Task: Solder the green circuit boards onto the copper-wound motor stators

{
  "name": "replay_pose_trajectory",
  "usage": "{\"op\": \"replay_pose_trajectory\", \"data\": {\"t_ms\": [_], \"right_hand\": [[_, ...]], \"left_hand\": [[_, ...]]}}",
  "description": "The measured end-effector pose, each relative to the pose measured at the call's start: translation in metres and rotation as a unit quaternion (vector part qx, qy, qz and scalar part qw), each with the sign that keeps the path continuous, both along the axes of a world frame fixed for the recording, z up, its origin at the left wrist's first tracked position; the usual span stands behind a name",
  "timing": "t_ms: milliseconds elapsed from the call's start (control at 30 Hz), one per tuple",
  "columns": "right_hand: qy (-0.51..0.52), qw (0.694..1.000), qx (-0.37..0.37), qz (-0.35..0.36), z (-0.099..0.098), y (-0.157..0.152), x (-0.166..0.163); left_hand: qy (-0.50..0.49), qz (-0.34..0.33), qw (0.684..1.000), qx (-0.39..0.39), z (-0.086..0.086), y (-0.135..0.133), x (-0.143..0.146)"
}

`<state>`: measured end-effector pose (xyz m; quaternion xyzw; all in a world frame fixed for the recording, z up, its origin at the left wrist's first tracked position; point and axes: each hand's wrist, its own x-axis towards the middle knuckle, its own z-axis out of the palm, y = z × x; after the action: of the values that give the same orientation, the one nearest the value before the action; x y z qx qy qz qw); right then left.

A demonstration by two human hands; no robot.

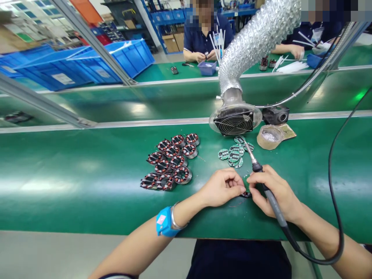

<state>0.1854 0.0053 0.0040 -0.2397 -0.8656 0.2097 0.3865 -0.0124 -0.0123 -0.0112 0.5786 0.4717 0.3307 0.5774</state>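
In the head view, the left hand (225,188) bends its thumb and fingers against a dark-rimmed part (246,194) on the green bench (72,186), between both hands. Fingers cover most of it; whether they pinch it, I cannot tell. The right hand (274,192) grips a soldering iron (273,205), whose tip partly hides round circuit boards (235,155); its cable (334,197) leaves the frame at right.

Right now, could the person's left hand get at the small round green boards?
Probably yes: the green boards lie just beyond the left hand, with nothing seen blocking, though the soldering iron in the right hand slants over their right side.
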Motion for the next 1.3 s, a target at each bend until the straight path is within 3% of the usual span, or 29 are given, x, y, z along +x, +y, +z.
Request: {"op": "replay_pose_trajectory", "data": {"t_ms": [100,300,567,767,1000,1300], "right_hand": [[-0.018,1.000,0.015,-0.010,0.000,0.001,0.003],[-0.004,0.998,0.044,-0.034,0.000,0.000,0.007],[-0.043,0.997,0.055,-0.029,-0.006,-0.001,0.006],[0.001,0.997,-0.016,-0.072,0.018,-0.012,0.026],[-0.034,0.993,-0.012,-0.111,0.045,-0.048,0.039],[-0.031,0.996,0.003,-0.087,0.028,-0.050,0.028]], "left_hand": [[0.006,0.007,1.000,0.004,0.002,0.002,0.001],[0.124,-0.019,0.990,0.065,0.018,0.007,0.007],[0.092,-0.003,0.996,0.003,0.010,0.006,0.007],[0.173,0.012,0.983,0.058,0.018,0.003,0.010],[0.163,0.027,0.982,0.088,0.018,0.000,0.009],[0.154,0.028,0.982,0.103,0.014,-0.002,0.009]]}}
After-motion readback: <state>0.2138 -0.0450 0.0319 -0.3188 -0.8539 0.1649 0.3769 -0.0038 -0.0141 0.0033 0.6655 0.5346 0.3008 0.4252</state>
